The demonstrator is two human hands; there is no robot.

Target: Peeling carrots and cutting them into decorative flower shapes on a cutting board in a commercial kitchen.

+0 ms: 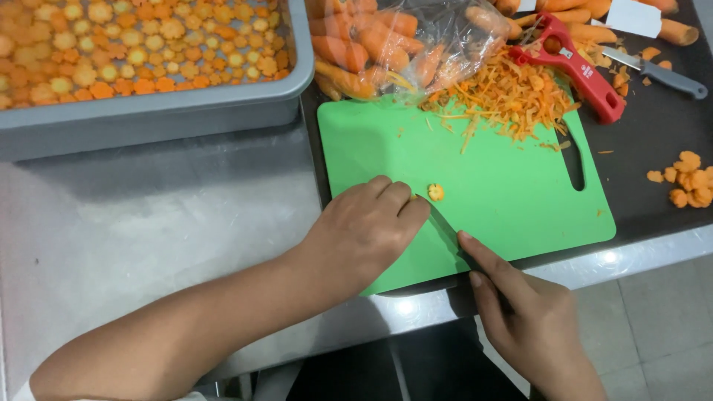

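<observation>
1. Stainless steel counter (148, 223) is seen from above, with a dark mat (653, 141) laid on its right part and a green cutting board (475, 186) set on the mat.
2. A knife (445, 226) is held in the right hand (531, 319), fingers closed round the handle and the forefinger stretched along the blade's back; the blade lies flat-angled on the board.
3. The left hand (364, 234) is pressed knuckles-up on the board, fingers curled together, touching the blade's far end; whether anything is pinched beneath cannot be told.
4. A flower-shaped carrot slice (436, 192) lies just beyond the left fingertips, apart from them.
5. Farther from the grip, a heap of carrot peelings (505, 96) covers the board's far edge, with a red peeler (575, 67) resting on it.
6. A clear bag of whole carrots (386, 44) sits beyond the board.
7. A grey tray (163, 111) filled with cut carrot flowers (134, 44) stands well beyond the left hand.
8. More cut carrot pieces (687, 182) and a small paring knife (653, 73) lie on the mat, well to the right of the grip.
</observation>
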